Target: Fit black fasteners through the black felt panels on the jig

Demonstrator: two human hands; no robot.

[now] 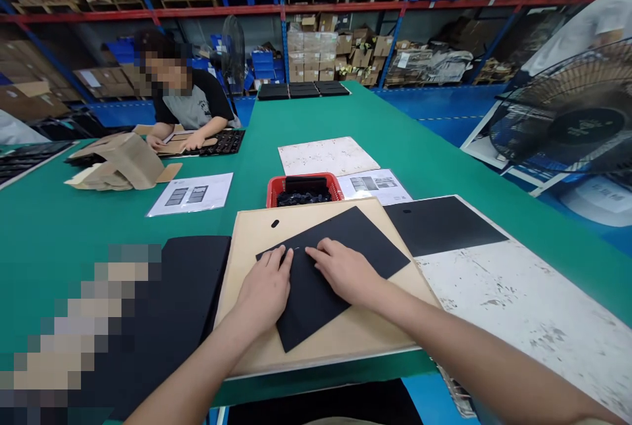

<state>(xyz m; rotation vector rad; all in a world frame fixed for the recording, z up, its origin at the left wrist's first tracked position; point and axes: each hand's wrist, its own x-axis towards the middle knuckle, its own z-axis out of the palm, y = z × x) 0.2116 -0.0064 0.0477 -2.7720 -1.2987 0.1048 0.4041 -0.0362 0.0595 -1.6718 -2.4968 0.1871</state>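
Observation:
A black rectangular sheet (pixel 316 293) lies turned at an angle on a tan board (pixel 375 339). My left hand (pixel 264 283) rests on the sheet's left part, fingers stretched out and lying on it. From the right, my right hand (pixel 345 270) touches the same sheet with its fingertips, the index finger extended towards the left hand. Between the two hands a small pale curved mark (pixel 297 249) shows on the sheet; I cannot make out what it is. Neither hand grips anything visible. A small black oval piece (pixel 275 223) sits near the board's upper left corner.
Black sheets (pixel 192 293) are stacked left of the board. Another black sheet (pixel 444 222) lies on a stained white board (pixel 498 287) to the right. Behind stands a red basket (pixel 269 195) of small black pieces. A co-worker (pixel 197 106) handles cardboard across the green table (pixel 326 116).

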